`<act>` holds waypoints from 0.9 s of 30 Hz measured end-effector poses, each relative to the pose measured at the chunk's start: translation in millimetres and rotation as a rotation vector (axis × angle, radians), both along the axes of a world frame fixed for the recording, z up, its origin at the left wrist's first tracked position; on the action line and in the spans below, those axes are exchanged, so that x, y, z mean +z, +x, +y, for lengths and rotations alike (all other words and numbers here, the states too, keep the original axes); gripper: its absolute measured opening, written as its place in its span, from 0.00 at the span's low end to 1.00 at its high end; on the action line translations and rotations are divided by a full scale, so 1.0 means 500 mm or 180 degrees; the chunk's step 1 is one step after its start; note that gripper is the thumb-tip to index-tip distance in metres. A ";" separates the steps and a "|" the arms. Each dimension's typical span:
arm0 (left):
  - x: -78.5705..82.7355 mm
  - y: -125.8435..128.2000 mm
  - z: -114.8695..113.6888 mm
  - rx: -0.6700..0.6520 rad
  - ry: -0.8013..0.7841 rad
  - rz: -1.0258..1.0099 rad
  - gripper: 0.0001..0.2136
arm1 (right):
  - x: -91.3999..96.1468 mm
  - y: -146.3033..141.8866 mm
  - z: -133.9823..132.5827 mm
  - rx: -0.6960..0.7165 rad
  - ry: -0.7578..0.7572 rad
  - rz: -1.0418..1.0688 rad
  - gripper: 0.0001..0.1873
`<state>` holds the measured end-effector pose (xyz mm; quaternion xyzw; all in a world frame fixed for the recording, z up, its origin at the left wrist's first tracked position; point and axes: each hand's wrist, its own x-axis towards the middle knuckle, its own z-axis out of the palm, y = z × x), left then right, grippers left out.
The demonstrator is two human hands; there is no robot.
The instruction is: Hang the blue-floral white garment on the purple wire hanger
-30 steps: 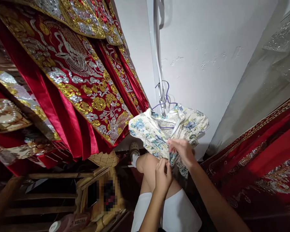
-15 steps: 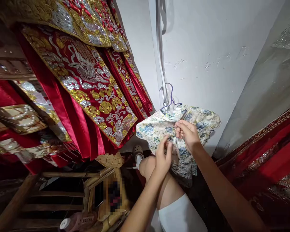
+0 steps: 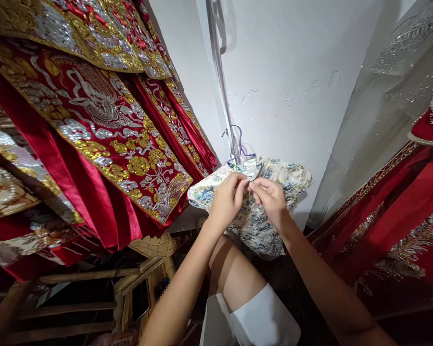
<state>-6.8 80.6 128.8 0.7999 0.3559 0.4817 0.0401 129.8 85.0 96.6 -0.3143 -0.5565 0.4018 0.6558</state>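
Observation:
A short-sleeved floral shirt (image 3: 288, 175) in cream and blue hangs on a thin purple hanger (image 3: 240, 144) in front of me. Both of my hands meet at its front, just below the neckline. My left hand (image 3: 228, 199) pinches the fabric edge between thumb and fingers. Close against it, my right hand (image 3: 269, 197) pinches the opposite edge, its fingers curled. Whatever small fastening may lie between the fingertips is too small to make out. The lower part of the shirt drapes behind my wrists, above my knee.
Red garments with gold and silver embroidery (image 3: 130, 144) hang on the left. More red beaded cloth (image 3: 393, 240) and a sheer sparkling fabric (image 3: 400, 67) are at right. A metal pole (image 3: 216, 72) stands against the white wall (image 3: 285, 57). Wooden furniture (image 3: 75, 307) fills the lower left.
My left hand has risen from lower on the shirt front to the neckline and closed on the fabric beside my right hand. The view has shifted somewhat to the right.

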 end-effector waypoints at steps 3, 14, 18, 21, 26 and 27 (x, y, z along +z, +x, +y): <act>0.011 -0.019 0.003 0.0066 0.0101 -0.0717 0.09 | -0.034 0.002 0.021 -0.0123 -0.0050 -0.0131 0.12; -0.129 -0.216 0.038 0.0315 -0.2012 -0.5857 0.16 | -0.199 -0.038 -0.101 -0.0001 -0.0951 0.0315 0.12; -0.264 -0.133 -0.003 0.0074 -0.2479 -0.6130 0.20 | -0.228 -0.040 -0.126 0.0256 -0.1249 0.0583 0.12; -0.344 -0.098 -0.040 0.0108 -0.2542 -0.6185 0.17 | -0.258 -0.008 -0.136 0.0566 -0.1518 0.0442 0.13; -0.352 -0.115 -0.085 0.0034 -0.2213 -0.6094 0.10 | -0.294 0.046 -0.143 0.1904 -0.2175 -0.1037 0.13; -0.338 -0.116 -0.094 -0.0137 -0.2095 -0.5944 0.08 | -0.298 0.047 -0.141 0.1971 -0.2209 -0.1178 0.15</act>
